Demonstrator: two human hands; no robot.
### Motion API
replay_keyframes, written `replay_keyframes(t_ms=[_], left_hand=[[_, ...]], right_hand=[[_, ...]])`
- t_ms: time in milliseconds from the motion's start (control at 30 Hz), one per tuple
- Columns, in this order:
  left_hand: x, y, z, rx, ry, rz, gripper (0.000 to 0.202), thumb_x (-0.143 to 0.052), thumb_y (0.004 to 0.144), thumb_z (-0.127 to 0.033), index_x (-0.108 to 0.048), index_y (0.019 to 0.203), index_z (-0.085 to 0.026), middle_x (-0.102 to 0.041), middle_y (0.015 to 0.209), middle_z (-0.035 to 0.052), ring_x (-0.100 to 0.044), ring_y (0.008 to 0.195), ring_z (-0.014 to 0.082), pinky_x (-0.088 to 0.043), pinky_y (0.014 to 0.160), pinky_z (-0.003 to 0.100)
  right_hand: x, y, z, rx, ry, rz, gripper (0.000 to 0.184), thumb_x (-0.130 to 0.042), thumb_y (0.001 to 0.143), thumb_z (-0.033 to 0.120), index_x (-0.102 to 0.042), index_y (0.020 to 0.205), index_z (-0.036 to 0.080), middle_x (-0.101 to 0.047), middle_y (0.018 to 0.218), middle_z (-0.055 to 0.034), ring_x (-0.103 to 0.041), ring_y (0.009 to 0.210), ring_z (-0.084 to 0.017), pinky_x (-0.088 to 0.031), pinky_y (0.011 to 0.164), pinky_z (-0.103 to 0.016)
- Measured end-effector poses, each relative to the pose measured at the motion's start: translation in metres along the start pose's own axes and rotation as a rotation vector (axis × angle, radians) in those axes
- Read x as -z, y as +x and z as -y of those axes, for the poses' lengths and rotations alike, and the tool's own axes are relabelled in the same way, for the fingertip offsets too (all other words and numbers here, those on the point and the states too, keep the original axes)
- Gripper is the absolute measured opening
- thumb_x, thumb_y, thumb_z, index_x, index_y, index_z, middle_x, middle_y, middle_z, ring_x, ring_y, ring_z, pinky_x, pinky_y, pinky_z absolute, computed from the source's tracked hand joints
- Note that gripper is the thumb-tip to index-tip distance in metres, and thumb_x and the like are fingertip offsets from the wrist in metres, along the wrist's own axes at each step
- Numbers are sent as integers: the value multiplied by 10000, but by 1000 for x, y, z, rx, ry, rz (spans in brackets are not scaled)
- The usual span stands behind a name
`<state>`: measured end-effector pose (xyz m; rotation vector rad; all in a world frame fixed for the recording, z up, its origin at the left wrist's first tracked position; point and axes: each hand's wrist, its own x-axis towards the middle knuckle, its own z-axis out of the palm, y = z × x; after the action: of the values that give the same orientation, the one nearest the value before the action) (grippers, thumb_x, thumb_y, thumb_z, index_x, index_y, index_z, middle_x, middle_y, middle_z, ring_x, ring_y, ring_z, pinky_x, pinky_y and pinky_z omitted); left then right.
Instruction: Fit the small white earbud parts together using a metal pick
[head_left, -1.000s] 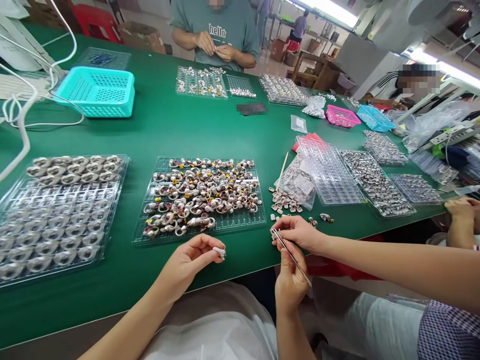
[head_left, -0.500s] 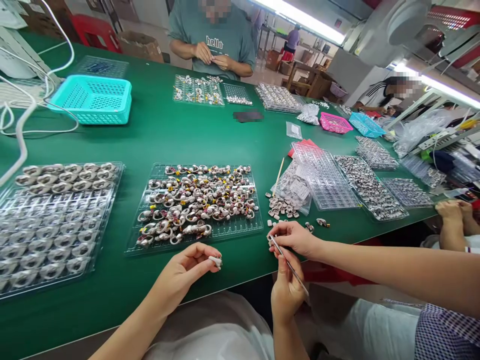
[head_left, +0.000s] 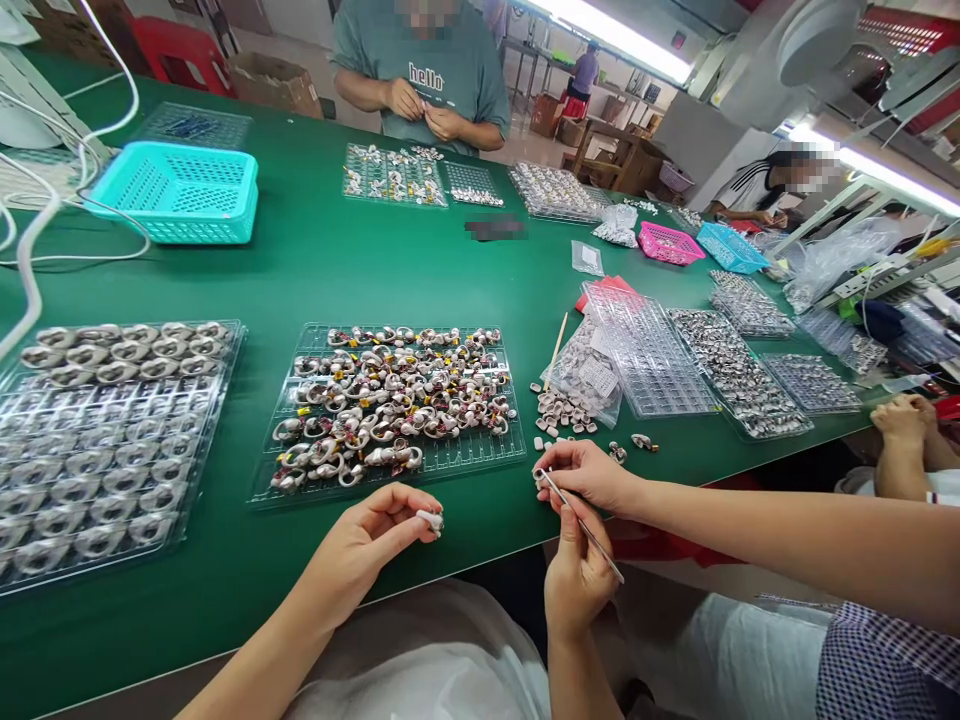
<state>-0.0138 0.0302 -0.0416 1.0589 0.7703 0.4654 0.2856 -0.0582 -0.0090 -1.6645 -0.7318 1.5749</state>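
My left hand [head_left: 373, 541] hovers over the near edge of the green table [head_left: 315, 270], fingers pinched on a small white part [head_left: 431, 520]. My right hand [head_left: 576, 578] is below the table edge, closed around thin metal tweezers [head_left: 581, 525]. The tweezers' tip reaches the fingers of a co-worker's hand [head_left: 592, 474], which comes in from the right and pinches something small. Just beyond my left hand lies a clear tray [head_left: 390, 405] holding several white earbud shells with wires. Loose small parts [head_left: 566, 410] lie beside it.
A clear tray of grey shells [head_left: 105, 440] lies at the left, and a teal basket [head_left: 176, 192] with white cables at the far left. More clear trays [head_left: 720, 370] and pink and blue baskets fill the right side. A person in a green shirt works across the table.
The view has tilted slightly. Both my hands and the co-worker's hand stay almost where they were, still pinching the same things.
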Motion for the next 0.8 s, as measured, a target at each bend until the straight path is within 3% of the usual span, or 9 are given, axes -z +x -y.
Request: replay_keyframes(t_ms=[800], left_hand=[[0, -1, -1, 5, 1, -2, 188, -740, 806, -365, -708, 867, -190, -699, 962, 72, -646, 809, 188, -548, 761, 278]], right_hand=[[2, 1, -6, 9, -18, 21, 343, -850, 620, 358, -672, 823, 146, -679, 668, -3, -721, 663, -169, -521, 554, -222]])
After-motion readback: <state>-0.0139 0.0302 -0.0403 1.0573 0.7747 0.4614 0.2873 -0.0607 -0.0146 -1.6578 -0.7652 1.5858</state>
